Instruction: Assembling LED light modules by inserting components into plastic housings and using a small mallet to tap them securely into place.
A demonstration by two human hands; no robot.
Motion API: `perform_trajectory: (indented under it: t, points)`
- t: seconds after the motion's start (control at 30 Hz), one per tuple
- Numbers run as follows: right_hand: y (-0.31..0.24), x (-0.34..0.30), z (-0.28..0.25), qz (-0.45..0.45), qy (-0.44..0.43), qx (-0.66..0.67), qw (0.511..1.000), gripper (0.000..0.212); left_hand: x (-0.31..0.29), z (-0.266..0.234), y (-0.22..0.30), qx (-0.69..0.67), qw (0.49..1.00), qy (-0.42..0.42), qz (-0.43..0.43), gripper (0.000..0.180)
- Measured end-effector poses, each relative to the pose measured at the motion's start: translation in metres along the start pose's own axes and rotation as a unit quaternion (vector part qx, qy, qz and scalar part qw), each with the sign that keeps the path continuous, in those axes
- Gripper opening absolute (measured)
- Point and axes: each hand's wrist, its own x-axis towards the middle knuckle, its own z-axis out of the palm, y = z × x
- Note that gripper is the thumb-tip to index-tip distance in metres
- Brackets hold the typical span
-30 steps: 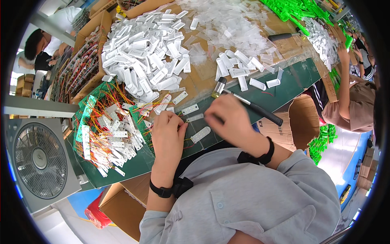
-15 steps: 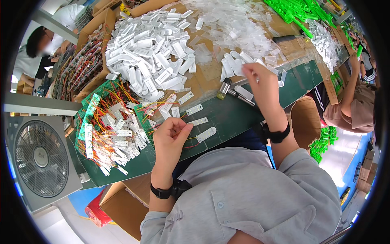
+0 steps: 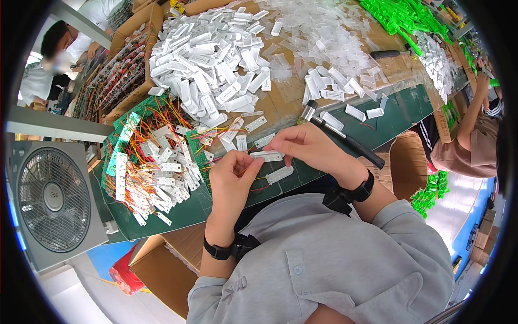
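My left hand (image 3: 234,168) is pinched, thumb against fingers, at the front part of the green table mat. What its fingertips hold is too small to make out. My right hand (image 3: 308,150) has its fingertips round the right end of a slim white strip (image 3: 266,156), just beside the left fingers. Whether this strip is a bare board or a plastic piece is unclear. Around the hands lie small white LED boards (image 3: 279,174), some with thin red wires. Behind the right hand rests a hammer (image 3: 353,141) with a black grip and a metal head.
White plastic shells (image 3: 208,65) form a large heap at the back, beside clear plastic pieces (image 3: 334,40). Wired boards (image 3: 164,167) pile up on the left, near a grey fan (image 3: 54,197). Green plastic parts (image 3: 402,19) lie far right. Co-workers sit on both sides.
My right hand has come from the loose white shells at the back, leftward and nearer, to meet my left hand. The hammer's grip now shows. My left hand stays pinched at about the same place.
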Motion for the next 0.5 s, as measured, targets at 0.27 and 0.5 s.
perform_trajectory:
  t: [0.27, 0.5]
  points:
    - [0.002, -0.009, 0.019, -0.057, 0.095, -0.073, 0.991, 0.018, -0.002, -0.001, -0.001, 0.013, 0.999, 0.034, 0.008, 0.016]
    - [0.020, -0.001, 0.031, -0.112, 0.160, 0.003, 0.981, 0.016, -0.003, -0.007, -0.003, 0.013, 0.999, 0.036, 0.003, 0.017]
